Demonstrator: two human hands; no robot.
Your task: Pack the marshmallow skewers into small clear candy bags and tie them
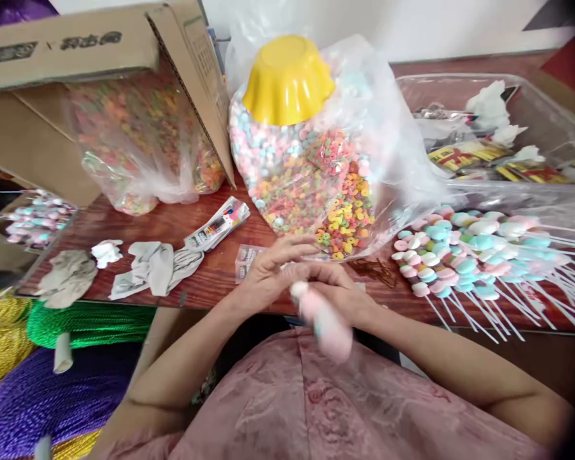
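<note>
Pastel pink, white and blue marshmallow-like pieces form a blurred skewer [328,326] in front of my body, slanting down to the right. My right hand [340,291] is closed around it, and the fingers hide the stick. My left hand [271,275] meets the right fingertips above the skewer's white end; its thumb and fingers close together, but what they pinch is hidden. Just beyond both hands lies a large clear bag [287,185] of pastel pieces and small coloured rings [347,217]. To the right, many finished-looking skewers [464,249] lie piled with white sticks outward.
A yellow fluted bowl [290,80] sits upside down on the bag. At left stands an open cardboard box [206,83] holding bagged rings. Cloths [158,265] and packets [218,223] lie on the table. A clear bin [498,185] stands back right; coloured cords [62,396] hang lower left.
</note>
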